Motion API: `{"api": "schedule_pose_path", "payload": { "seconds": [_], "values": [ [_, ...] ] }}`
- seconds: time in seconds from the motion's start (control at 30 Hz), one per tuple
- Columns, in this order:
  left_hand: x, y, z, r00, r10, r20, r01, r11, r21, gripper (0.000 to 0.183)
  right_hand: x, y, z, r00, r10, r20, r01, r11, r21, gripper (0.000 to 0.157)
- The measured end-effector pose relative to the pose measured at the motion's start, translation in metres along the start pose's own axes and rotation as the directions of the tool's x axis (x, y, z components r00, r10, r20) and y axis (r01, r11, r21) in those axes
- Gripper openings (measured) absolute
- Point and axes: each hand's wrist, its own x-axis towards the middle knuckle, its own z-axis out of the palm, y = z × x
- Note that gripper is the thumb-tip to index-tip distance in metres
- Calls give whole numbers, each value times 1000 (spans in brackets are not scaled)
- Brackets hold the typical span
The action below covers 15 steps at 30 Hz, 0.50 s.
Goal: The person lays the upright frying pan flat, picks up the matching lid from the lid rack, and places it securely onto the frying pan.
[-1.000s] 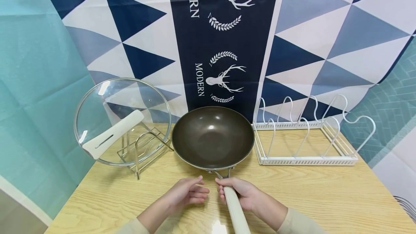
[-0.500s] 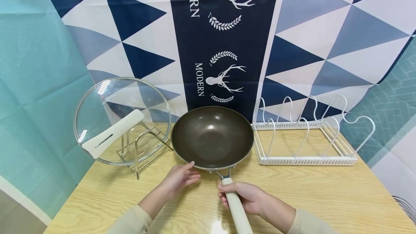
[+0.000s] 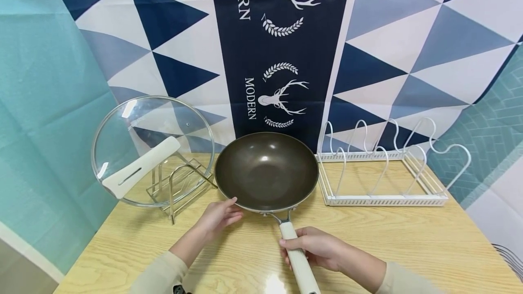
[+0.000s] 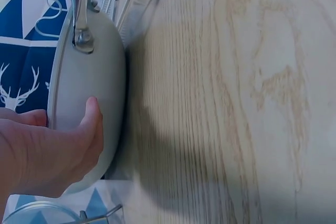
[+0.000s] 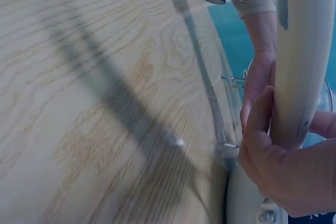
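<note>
A dark-lined wok [image 3: 265, 171] with a pale outer wall sits on the wooden table, its cream handle [image 3: 301, 267] pointing toward me. My left hand [image 3: 220, 218] holds the near-left edge, thumb at the rim. In the left wrist view, the fingers [image 4: 90, 124] of that hand lie along the wok's outer wall. My right hand [image 3: 318, 247] grips the upper part of the handle, thumb across the top. From the right wrist, the right hand [image 5: 289, 169] shows wrapped around the handle, partly hidden behind it.
On the left, a glass lid [image 3: 157, 117] with a white grip [image 3: 143, 167] leans in a metal wire stand [image 3: 171, 198]. A white rack [image 3: 388, 201] with wavy wire dividers stands to the right. Patterned cloth [image 3: 282, 49] hangs directly behind the wok.
My left hand has moved left and forward from beside the handle to the wok's rim. The right hand has slid back a little along the handle. The wok stays in place.
</note>
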Motion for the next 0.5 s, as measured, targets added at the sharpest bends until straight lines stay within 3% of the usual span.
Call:
{"api": "schedule_pose_path", "payload": {
  "seconds": [0.23, 0.5],
  "values": [
    [3, 3, -7, 999, -15, -35, 16, 1000, 9, 47, -3, -1, -3, 1000, 16, -26, -17, 999, -29, 23],
    [7, 7, -14, 999, -10, -46, 11, 1000, 18, 46, -10, -4, -9, 993, 41, -110, -58, 986, -157, 26]
  ]
}}
